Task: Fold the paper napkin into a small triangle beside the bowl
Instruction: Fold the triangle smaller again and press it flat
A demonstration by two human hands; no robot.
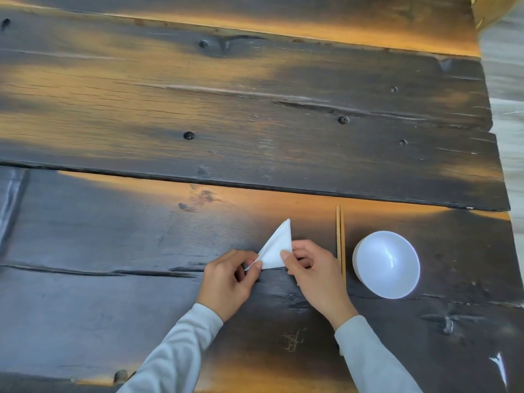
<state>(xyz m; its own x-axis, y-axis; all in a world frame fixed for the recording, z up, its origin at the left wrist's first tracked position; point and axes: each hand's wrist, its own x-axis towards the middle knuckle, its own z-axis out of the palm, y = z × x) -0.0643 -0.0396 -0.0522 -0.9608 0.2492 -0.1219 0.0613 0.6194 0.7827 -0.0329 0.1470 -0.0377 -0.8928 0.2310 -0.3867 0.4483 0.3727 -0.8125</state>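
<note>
A white paper napkin (278, 246), folded into a small triangle with its tip pointing away from me, lies on the dark wooden table (170, 236). My left hand (229, 279) pinches the triangle's left corner between thumb and fingers. My right hand (314, 275) holds its right corner, thumb on top. A white bowl (387, 263) stands to the right of the napkin, with a pair of wooden chopsticks (340, 239) lying between them. My right hand covers the near end of the chopsticks.
The table's right edge (502, 165) runs close beyond the bowl, with pale floor past it. A cardboard-coloured object (493, 9) sits at the far right corner. Wide plank gaps cross the tabletop.
</note>
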